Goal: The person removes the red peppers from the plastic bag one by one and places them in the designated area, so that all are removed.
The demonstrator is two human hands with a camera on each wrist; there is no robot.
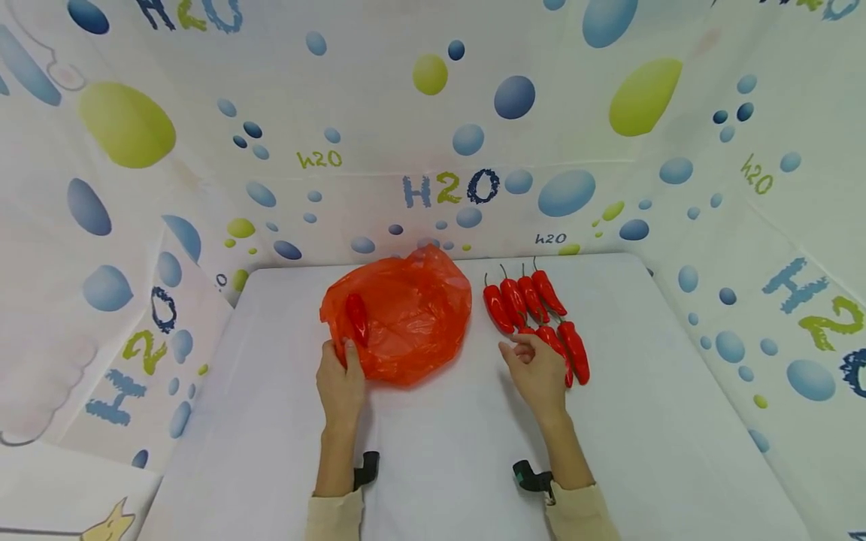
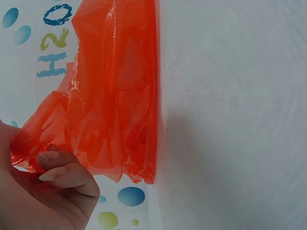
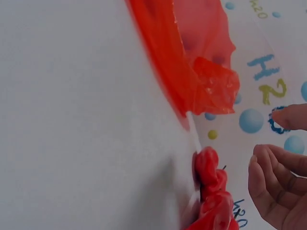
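My left hand pinches the near-left rim of a thin red plastic bag, its mouth spread open on the table. Inside the bag, toward its left side, lies one red chili pepper. To the right of the bag, several glossy red chili peppers lie in two rows, stems pointing away from me. Over the left part of the nearer row hovers my right hand, covering some of those peppers. In the right wrist view, its thumb and loosely bent fingers are apart with nothing between them.
The white table has its far edge just behind the bag and peppers. A patterned cloth with bubbles and lettering hangs behind and on both sides. Each wrist wears a small black camera mount.
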